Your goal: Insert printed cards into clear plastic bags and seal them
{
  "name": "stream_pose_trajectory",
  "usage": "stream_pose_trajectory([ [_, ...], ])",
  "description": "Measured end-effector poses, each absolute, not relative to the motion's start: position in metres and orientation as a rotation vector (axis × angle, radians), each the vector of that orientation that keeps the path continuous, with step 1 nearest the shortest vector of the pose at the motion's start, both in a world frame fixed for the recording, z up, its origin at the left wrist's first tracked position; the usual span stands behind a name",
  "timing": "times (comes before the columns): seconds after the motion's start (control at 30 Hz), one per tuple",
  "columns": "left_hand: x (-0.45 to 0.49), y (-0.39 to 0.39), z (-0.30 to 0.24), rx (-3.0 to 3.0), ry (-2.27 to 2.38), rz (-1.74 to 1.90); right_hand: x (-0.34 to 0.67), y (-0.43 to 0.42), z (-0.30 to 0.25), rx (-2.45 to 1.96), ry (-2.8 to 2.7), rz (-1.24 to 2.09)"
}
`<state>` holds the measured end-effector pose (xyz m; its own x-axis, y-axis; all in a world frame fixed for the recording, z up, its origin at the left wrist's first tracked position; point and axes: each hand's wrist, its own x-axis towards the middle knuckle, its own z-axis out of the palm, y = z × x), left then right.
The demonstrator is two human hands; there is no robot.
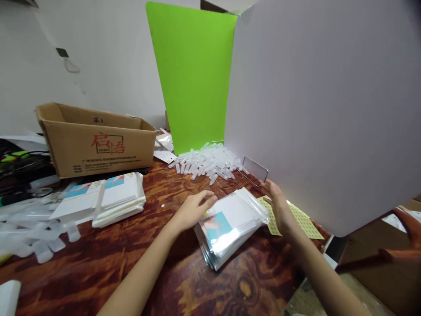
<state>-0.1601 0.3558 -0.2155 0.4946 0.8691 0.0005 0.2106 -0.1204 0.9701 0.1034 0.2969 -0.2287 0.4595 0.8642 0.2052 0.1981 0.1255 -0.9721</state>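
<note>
Head view: both forearms reach in from the near edge over a dark, strongly grained wooden table (98,263).
Left hand (194,208): palm down, fingers stretched out and loose, the tips lying on the left edge of the stack. Nothing is gripped.
Right hand (278,204): set against the stack's far right side, fingers straight and unclenched, touching the packets without closing on them.
Stack between the hands: a slanted pile of clear plastic packets holding white cards with a blue print (232,224). It lies flat on the table at the middle, slightly fanned at its near corner.
Under the right wrist: a pale yellow dotted sheet (302,221), flat, just right of the stack and partly tucked beneath it.
Far of the hands: a heap of small translucent white plastic tubes (208,162), at the foot of an upright bright green board (194,74).
Right: a large white panel (325,109) standing upright, with a small clear stand (255,169) at its base.
Left: a second pile of white packets (115,197), well apart from the hands. Beyond it is an open brown cardboard box with red characters (95,140).
Near left: more loose translucent tubes (33,237).
</note>
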Motion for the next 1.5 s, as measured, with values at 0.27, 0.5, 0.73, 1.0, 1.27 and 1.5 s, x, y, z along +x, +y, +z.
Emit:
stream_pose_trajectory([
  [0.27,-0.146,0.340,-0.259,0.898,0.902,1.060,0.080,0.299,-0.246,-1.261,-0.698,0.921],
  [0.5,-0.134,0.314,-0.253,0.697,0.902,1.266,0.079,0.297,-0.231,-1.233,-0.636,1.143],
  [0.73,-0.132,0.322,-0.250,0.744,1.000,1.223,0.062,0.288,-0.249,-1.272,-0.657,1.021],
  [1.0,-0.135,0.322,-0.247,0.669,1.158,1.213,0.064,0.288,-0.264,-1.396,-0.925,0.671],
  [1.27,-0.140,0.322,-0.241,0.662,1.264,1.301,0.060,0.263,-0.249,-1.009,-1.916,0.105],
  [1.5,-0.139,0.312,-0.238,0.683,1.368,1.290,0.043,0.274,-0.253,-0.929,-2.266,-0.514],
])
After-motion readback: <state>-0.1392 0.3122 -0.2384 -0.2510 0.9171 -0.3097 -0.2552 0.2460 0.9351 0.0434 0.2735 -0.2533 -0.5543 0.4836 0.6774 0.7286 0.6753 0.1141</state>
